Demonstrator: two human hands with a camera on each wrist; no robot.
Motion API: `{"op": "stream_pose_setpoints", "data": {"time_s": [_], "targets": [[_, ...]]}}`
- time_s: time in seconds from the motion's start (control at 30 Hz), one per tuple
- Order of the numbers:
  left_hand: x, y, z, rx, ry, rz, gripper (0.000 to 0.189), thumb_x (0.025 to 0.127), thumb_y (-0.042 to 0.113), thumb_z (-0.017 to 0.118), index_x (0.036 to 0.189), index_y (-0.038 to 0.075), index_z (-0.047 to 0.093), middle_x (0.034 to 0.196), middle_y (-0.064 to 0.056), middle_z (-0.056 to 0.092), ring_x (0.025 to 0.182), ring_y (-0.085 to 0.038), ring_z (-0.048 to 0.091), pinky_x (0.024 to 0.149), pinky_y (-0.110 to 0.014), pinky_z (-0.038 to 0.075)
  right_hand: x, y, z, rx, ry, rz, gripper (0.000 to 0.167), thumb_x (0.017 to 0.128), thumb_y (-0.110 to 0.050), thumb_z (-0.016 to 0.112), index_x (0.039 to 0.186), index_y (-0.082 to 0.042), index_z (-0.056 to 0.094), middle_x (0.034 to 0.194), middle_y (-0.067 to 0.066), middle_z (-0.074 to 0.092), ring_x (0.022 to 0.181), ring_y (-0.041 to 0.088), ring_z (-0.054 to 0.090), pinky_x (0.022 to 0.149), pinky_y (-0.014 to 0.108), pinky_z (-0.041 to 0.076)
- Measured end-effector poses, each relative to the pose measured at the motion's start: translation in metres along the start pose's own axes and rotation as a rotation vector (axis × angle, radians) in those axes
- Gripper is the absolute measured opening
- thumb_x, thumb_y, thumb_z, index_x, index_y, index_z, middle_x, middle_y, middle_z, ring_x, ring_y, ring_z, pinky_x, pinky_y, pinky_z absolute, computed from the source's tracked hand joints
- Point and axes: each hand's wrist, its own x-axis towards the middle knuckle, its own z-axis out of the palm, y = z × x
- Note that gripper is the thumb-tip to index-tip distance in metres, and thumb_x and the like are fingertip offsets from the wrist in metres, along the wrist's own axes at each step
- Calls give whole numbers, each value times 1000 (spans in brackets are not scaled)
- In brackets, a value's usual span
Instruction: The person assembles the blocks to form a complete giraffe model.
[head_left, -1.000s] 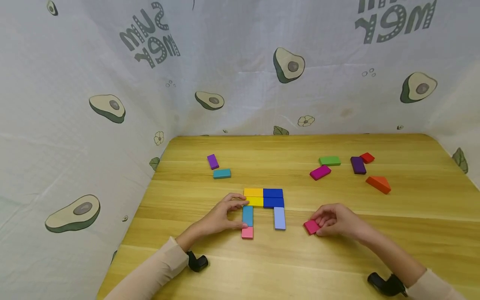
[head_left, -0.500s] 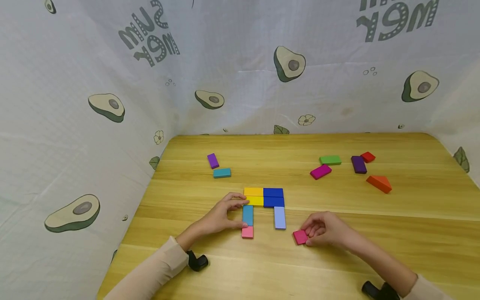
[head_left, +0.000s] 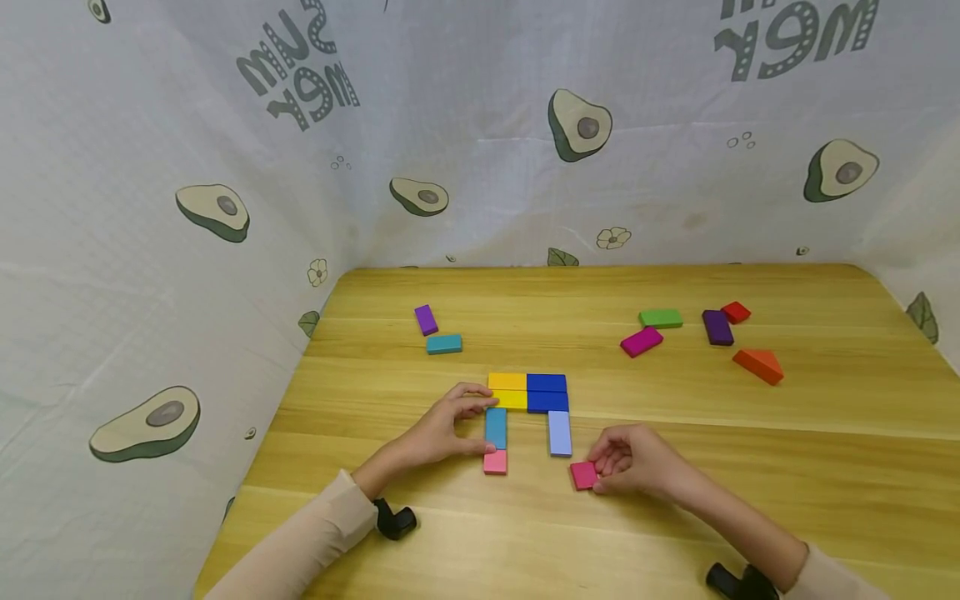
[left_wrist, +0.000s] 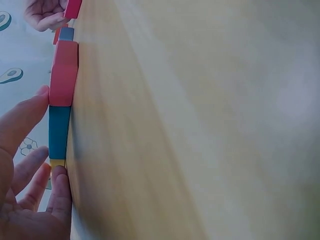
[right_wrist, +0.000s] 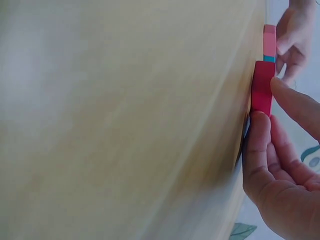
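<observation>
My right hand (head_left: 645,463) pinches a small crimson square block (head_left: 582,476) between thumb and fingers, low at the table, right of and below the light-blue block (head_left: 559,433). My left hand (head_left: 446,427) rests beside the left column of the laid-out blocks. Its fingertips touch the lower yellow block (head_left: 512,400), and its thumb lies by the seam between the teal block (head_left: 496,427) and the pink square block (head_left: 495,462). Two dark-blue blocks (head_left: 547,392) adjoin the yellow pair. In the right wrist view, the crimson block (right_wrist: 262,87) sits between thumb and fingers.
Behind on the left lie a purple block (head_left: 426,320) and another teal block (head_left: 444,344). At the back right are green (head_left: 661,318), magenta (head_left: 642,342), dark-purple (head_left: 717,327) and red (head_left: 737,312) blocks and an orange triangular block (head_left: 759,365). A printed curtain (head_left: 480,150) hangs behind the table.
The right hand has brought the crimson block leftward and slightly nearer the person, towards the light-blue block's near end. The left hand keeps its place.
</observation>
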Motion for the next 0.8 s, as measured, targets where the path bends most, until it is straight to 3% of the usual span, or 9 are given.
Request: {"op": "stream_pose_setpoints", "data": {"time_s": [0.8], "targets": [[-1, 0, 0, 3, -4, 3, 62, 82, 19, 85, 137, 5, 59, 142, -1, 43, 122, -15, 51, 106, -30, 43, 11, -9, 15, -51, 67, 10, 28, 71, 1, 88, 86, 2, 65, 80, 7, 65, 70, 19, 62, 62, 26, 57]]}}
